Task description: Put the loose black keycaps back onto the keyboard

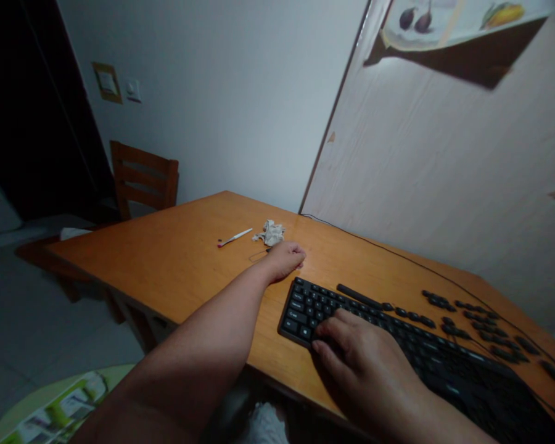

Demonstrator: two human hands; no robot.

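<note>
A black keyboard [300,308] lies near the table's front edge. My right hand [365,354] is over its near side, thumb by the front edge and bent fingers on the keys, gripping it. Just beyond the keyboard's far left corner, my left hand [287,259] rests with curled fingers; what they hold, if anything, is hidden. A thin wire loop [258,254] with a dark end shows beside that wrist. Behind the hand sits a crumpled tissue [272,233]. To the left lies a slim white brush-like tool [235,237] with a reddish tip, a small dark piece [219,240] near it.
Loose black keycaps [490,330] lie in groups beyond the keyboard, and a long spacebar keycap [358,296] is along its far edge. A black cable [379,245] runs near the wall. A wooden chair [145,176] stands behind the wooden table [166,246]. A green-rimmed stool [115,373] is at lower left.
</note>
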